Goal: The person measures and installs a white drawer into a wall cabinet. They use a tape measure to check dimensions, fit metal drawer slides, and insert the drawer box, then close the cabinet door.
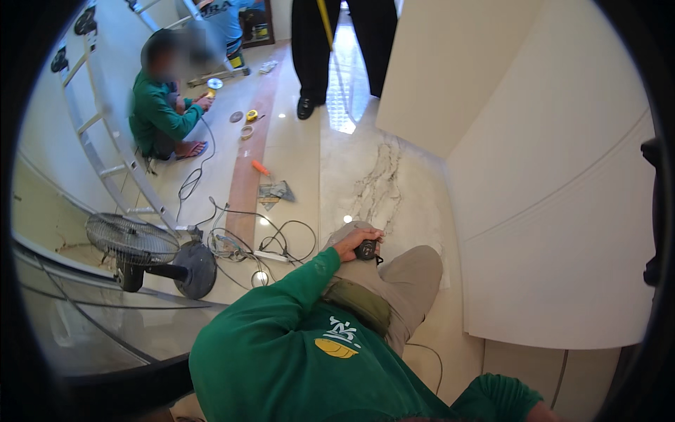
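Your left hand (354, 241) is closed around a small black tool (365, 249), pressing it on your raised knee in beige trousers (411, 281). Your right hand is out of view; only its green sleeve (496, 397) shows at the lower edge, so you cannot tell how it stands.

To your right, white curved panels (555, 211) rise close beside your leg and shut that side in. Ahead of your knee, the polished floor (295, 148) lies open up to a standing person's black shoe (305, 107). To your left, loose black cables (260, 243) sprawl just beside you, with a black pedestal fan (133, 243) and a leaning ladder (105, 133) beyond them.

Further off, a seated person in green (160, 112) works on the floor. Near them lie a yellow tape roll (251, 115), a paler tape roll (247, 131) and a grey disc (236, 117); an orange-handled tool (261, 167) lies just above a grey flat packet (275, 191)
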`<state>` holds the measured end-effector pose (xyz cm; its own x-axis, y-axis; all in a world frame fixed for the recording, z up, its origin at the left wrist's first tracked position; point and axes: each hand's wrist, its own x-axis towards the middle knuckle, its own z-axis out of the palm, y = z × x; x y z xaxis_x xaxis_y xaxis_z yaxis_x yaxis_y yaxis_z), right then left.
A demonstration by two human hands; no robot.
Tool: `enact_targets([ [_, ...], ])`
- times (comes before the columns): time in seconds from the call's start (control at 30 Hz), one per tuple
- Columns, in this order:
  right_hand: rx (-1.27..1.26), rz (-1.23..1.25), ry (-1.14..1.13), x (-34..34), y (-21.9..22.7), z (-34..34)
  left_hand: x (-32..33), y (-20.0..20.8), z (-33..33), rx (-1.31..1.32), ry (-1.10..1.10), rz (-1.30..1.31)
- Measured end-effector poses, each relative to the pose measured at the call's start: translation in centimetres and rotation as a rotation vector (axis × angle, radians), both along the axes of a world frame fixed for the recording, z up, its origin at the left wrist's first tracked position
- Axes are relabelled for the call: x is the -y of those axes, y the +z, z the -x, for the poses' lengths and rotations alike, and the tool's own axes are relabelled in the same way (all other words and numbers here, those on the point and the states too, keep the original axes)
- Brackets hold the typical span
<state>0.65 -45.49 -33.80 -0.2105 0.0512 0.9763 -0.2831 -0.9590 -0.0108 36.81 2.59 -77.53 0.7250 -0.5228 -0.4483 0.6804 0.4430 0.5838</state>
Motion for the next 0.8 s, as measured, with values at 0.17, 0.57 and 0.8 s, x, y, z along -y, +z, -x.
enact_targets([
  [0.17, -0.173, -0.626, 1.614, -6.0, -4.5, -10.1, 1.3, 1.7, 0.1, -0.070, -0.013, -0.042],
  [0.57, -1.427, -1.171, 0.710, -20.6, -12.6, -15.5, 8.6, 17.2, 5.6, -0.165, -0.136, -0.173],
  [0.8, -1.151, -1.637, 0.337, -15.0, -7.3, -7.5, 14.0, 25.3, 9.5, -0.137, -0.456, -0.262],
])
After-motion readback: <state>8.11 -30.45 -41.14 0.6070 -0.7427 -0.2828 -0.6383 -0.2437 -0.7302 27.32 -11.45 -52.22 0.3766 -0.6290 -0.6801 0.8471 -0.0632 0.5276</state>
